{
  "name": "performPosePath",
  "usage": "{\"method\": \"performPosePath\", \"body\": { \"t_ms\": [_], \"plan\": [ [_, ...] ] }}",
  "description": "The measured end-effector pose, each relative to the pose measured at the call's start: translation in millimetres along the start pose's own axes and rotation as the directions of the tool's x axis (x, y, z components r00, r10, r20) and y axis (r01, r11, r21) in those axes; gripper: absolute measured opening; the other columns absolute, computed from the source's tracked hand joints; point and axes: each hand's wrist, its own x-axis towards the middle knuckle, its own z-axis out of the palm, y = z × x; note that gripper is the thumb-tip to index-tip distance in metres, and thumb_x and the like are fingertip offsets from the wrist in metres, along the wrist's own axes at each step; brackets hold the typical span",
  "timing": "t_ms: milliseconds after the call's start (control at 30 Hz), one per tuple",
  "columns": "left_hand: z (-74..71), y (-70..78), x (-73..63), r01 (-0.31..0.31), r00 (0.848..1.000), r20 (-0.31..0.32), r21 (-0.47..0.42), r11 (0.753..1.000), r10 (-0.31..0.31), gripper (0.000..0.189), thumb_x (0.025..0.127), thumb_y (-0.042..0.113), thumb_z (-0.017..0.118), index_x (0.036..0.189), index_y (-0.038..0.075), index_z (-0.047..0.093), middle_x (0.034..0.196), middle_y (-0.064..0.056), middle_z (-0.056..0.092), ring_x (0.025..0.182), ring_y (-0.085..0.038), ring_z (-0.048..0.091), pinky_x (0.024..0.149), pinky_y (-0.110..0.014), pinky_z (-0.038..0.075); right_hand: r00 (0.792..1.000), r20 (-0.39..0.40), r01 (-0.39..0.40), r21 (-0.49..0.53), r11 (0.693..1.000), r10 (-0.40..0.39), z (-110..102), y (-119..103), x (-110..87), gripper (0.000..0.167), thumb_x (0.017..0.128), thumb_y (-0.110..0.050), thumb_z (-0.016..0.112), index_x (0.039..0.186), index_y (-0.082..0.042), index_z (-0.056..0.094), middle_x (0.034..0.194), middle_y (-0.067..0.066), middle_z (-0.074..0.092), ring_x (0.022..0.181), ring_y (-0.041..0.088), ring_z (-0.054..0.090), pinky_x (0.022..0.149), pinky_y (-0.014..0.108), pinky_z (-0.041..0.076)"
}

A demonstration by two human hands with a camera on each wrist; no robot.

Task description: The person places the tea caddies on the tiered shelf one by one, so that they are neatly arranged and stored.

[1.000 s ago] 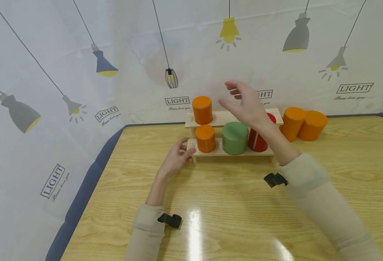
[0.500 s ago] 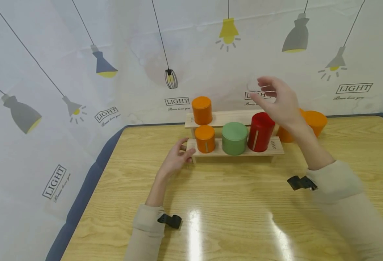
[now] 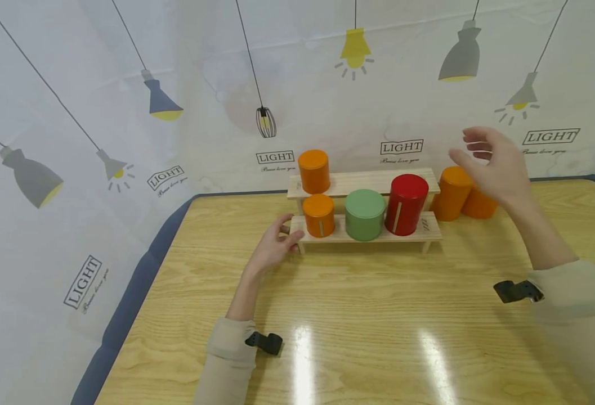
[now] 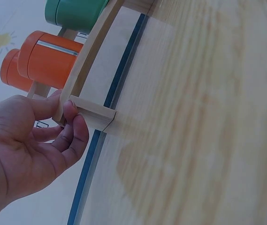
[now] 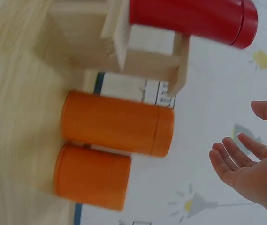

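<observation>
A two-tier wooden rack (image 3: 363, 181) stands at the back of the table. My left hand (image 3: 273, 246) grips the left end of its lower tier, thumb on top and fingers curled beneath, as the left wrist view shows. On that tier stand a small orange canister (image 3: 320, 216), a green canister (image 3: 365, 215) and a tall red canister (image 3: 406, 205). Another orange canister (image 3: 314, 171) is on the upper tier's left end. My right hand (image 3: 497, 163) is raised with nothing in it, fingers loosely bent, above a tall orange canister (image 5: 117, 123) and a shorter orange canister (image 5: 92, 176).
The wood-grain table (image 3: 358, 315) has a dark blue edge strip (image 3: 125, 298) along its left and back sides. Behind it hangs a white cloth backdrop (image 3: 216, 67) printed with lamps. The two right-hand canisters stand on the table close beside the rack's right end.
My right hand has moved to the right, from over the rack to over the two orange canisters beside it. The left hand and the rack have stayed in place.
</observation>
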Motion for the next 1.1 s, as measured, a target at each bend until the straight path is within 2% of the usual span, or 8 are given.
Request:
{"method": "performPosePath", "body": {
  "t_ms": [133, 333, 533, 633, 700, 767, 867, 1100],
  "plan": [
    [-0.1, -1.0, 0.5, -0.003, 1.000, -0.001, -0.001, 1.000, 0.003, 0.065, 0.102, 0.015, 0.062, 0.156, 0.000, 0.029, 0.111, -0.016, 0.048, 0.079, -0.020, 0.061, 0.078, -0.032, 0.058, 0.999, 0.021, -0.040, -0.035, 0.999, 0.040, -13, 23, -1.5, 0.061, 0.100, -0.039, 0.061, 0.148, -0.004, 0.047, 0.139, 0.021, 0.050, 0.120, 0.034, 0.049, 0.108, 0.030, 0.042],
    [0.0, -0.7, -0.2, -0.002, 1.000, -0.005, 0.000, 1.000, 0.002, 0.064, 0.102, 0.015, 0.062, 0.156, 0.001, 0.030, 0.111, -0.016, 0.049, 0.078, -0.019, 0.061, 0.077, -0.032, 0.058, 0.996, 0.036, -0.081, -0.078, 0.994, 0.084, -28, 52, -6.7, 0.064, 0.100, -0.040, 0.061, 0.148, -0.002, 0.044, 0.138, 0.022, 0.048, 0.110, 0.018, 0.049, 0.102, 0.028, 0.042],
    [0.0, -0.6, -0.9, 0.009, 1.000, -0.007, -0.010, 1.000, -0.009, 0.065, 0.102, 0.016, 0.062, 0.156, 0.002, 0.030, 0.113, -0.016, 0.049, 0.078, -0.019, 0.061, 0.078, -0.032, 0.058, 0.990, 0.088, -0.100, -0.125, 0.987, 0.112, -37, 72, -12.0, 0.069, 0.100, -0.040, 0.059, 0.150, 0.003, 0.038, 0.141, 0.030, 0.046, 0.121, 0.046, 0.046, 0.091, 0.026, 0.041],
    [-0.2, -0.5, -1.0, 0.015, 1.000, -0.006, -0.009, 1.000, -0.015, 0.065, 0.102, 0.017, 0.063, 0.156, 0.003, 0.030, 0.114, -0.016, 0.049, 0.080, -0.020, 0.061, 0.079, -0.033, 0.058, 0.985, 0.122, -0.105, -0.144, 0.984, 0.122, -39, 82, -13.9, 0.073, 0.100, -0.041, 0.060, 0.151, 0.006, 0.035, 0.142, 0.034, 0.044, 0.123, 0.051, 0.044, 0.082, 0.023, 0.037],
    [-0.5, -0.8, -0.8, 0.018, 1.000, -0.007, -0.007, 1.000, -0.018, 0.066, 0.102, 0.018, 0.063, 0.157, 0.004, 0.030, 0.114, -0.016, 0.049, 0.081, -0.021, 0.061, 0.080, -0.034, 0.058, 0.981, 0.147, -0.108, -0.146, 0.983, 0.129, -39, 88, -14.6, 0.076, 0.100, -0.041, 0.061, 0.152, 0.007, 0.032, 0.144, 0.035, 0.041, 0.124, 0.053, 0.043, 0.087, 0.029, 0.041],
    [-0.6, -1.0, -0.7, 0.019, 1.000, -0.008, -0.004, 1.000, -0.019, 0.066, 0.102, 0.018, 0.063, 0.157, 0.004, 0.030, 0.114, -0.016, 0.049, 0.081, -0.021, 0.062, 0.080, -0.034, 0.058, 0.975, 0.174, -0.115, -0.150, 0.982, 0.141, -39, 94, -14.8, 0.080, 0.100, -0.042, 0.061, 0.154, 0.006, 0.027, 0.147, 0.037, 0.037, 0.126, 0.056, 0.040, 0.095, 0.046, 0.044],
    [-0.7, -0.9, -0.7, 0.019, 1.000, -0.010, -0.005, 1.000, -0.019, 0.066, 0.102, 0.018, 0.064, 0.156, 0.004, 0.031, 0.114, -0.016, 0.049, 0.081, -0.020, 0.061, 0.080, -0.034, 0.058, 0.963, 0.216, -0.132, -0.147, 0.980, 0.162, -36, 101, -14.6, 0.086, 0.099, -0.043, 0.062, 0.156, 0.007, 0.021, 0.151, 0.039, 0.030, 0.128, 0.060, 0.036, 0.098, 0.071, 0.035],
    [-0.2, -0.4, -1.1, 0.013, 1.000, -0.010, 0.005, 1.000, -0.013, 0.064, 0.102, 0.018, 0.063, 0.156, 0.002, 0.031, 0.113, -0.016, 0.050, 0.079, -0.019, 0.061, 0.079, -0.033, 0.058, 0.949, 0.255, -0.146, -0.159, 0.976, 0.184, -29, 110, -14.6, 0.093, 0.098, -0.044, 0.064, 0.156, 0.009, 0.015, 0.150, 0.043, 0.026, 0.128, 0.061, 0.034, 0.100, 0.072, 0.034]
  ]
}}
